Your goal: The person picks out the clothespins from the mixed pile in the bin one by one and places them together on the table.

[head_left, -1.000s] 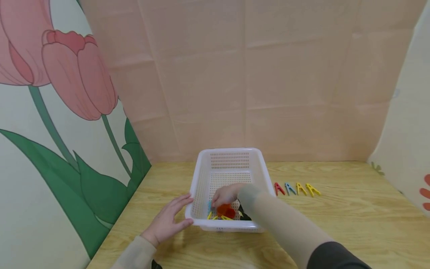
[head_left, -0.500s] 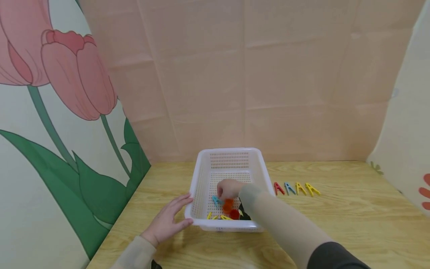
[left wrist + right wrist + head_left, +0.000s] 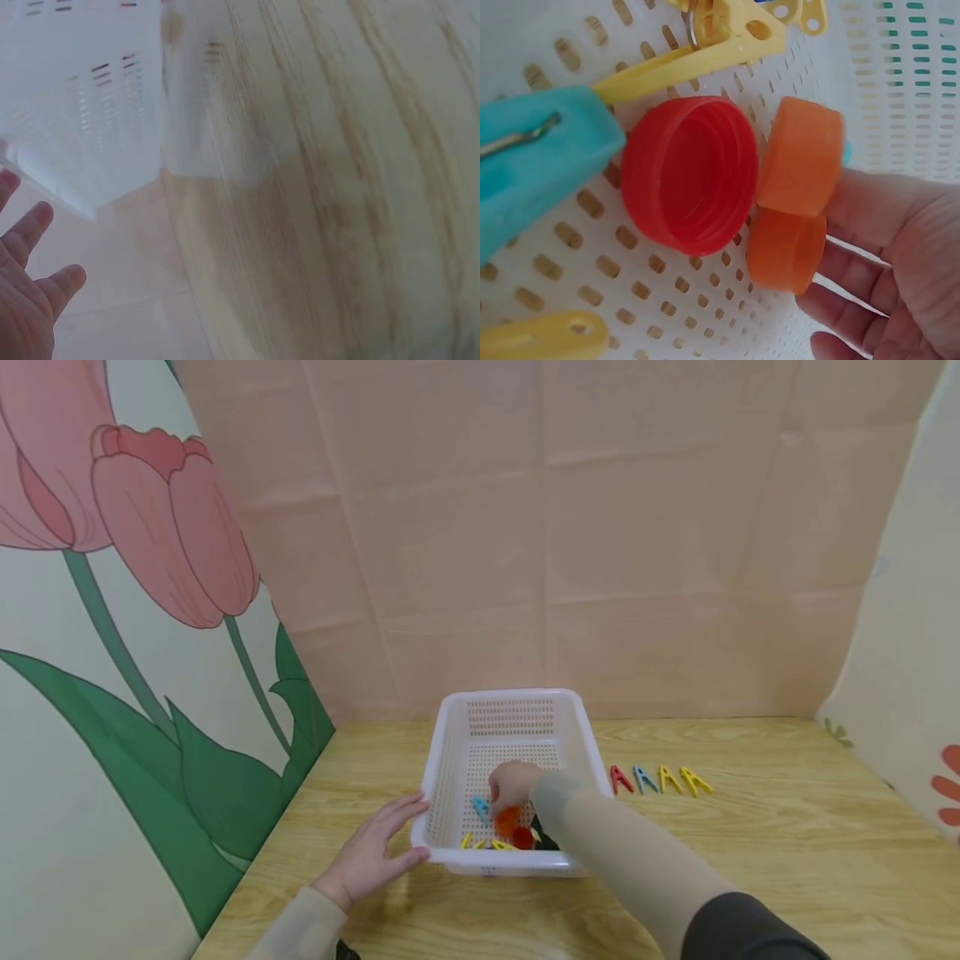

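Left hand (image 3: 372, 852), fingers spread, likely steadies plastic basket (image 3: 502, 858); right hand (image 3: 513, 782) by 2 orange bottle caps (image 3: 801, 159), can't tell if pinching.

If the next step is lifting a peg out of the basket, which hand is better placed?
Probably the right hand: it is inside the basket, close to a blue peg and right by the orange caps. The left hand is outside, at the rim.

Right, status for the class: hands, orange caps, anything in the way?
Left hand at basket rim. Right hand at two orange bottle caps; grip unclear. Possible clutter: red bottle cap, clothespins.
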`<state>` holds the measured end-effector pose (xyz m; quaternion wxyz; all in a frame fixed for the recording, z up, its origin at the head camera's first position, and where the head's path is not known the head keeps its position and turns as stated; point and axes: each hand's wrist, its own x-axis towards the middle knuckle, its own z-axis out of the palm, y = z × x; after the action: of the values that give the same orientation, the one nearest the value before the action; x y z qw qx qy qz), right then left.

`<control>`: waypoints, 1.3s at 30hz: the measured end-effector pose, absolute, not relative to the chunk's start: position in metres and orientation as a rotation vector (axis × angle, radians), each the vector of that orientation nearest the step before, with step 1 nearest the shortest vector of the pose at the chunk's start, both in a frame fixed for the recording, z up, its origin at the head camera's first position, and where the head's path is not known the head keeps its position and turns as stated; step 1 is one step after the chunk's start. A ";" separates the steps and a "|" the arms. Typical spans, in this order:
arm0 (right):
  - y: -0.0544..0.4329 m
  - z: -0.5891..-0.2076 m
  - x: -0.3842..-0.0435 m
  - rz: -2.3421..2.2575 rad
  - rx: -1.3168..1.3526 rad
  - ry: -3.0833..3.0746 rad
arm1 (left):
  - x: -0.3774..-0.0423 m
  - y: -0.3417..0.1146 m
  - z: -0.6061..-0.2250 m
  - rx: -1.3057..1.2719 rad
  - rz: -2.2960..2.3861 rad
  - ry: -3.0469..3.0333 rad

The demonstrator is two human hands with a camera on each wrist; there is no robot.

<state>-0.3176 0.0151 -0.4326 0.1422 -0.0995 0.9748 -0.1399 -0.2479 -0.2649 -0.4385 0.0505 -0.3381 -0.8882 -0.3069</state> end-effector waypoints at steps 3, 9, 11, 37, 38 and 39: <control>0.015 -0.435 -0.318 -0.428 -0.271 2.822 | -0.248 -0.265 -0.439 -1.043 -0.930 -2.688; 0.018 -0.443 -0.325 -0.489 -0.271 2.857 | -0.249 -0.266 -0.440 -1.052 -0.928 -2.676; 0.019 -0.443 -0.327 -0.536 -0.280 2.863 | -0.249 -0.266 -0.440 -1.046 -0.932 -2.682; 0.030 -0.397 -0.328 -0.986 -0.167 2.879 | -0.250 -0.265 -0.440 -1.027 -0.919 -2.699; 0.032 -0.394 -0.327 -0.992 -0.149 2.882 | -0.250 -0.265 -0.440 -1.028 -0.920 -2.700; 0.033 -0.391 -0.326 -1.000 -0.139 2.885 | -0.250 -0.265 -0.440 -1.028 -0.921 -2.703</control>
<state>-0.3261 0.0335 -0.3907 0.0424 -0.0453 0.9431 -0.3268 -0.2497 -0.2650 -0.4395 0.0534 -0.3383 -0.8893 -0.3032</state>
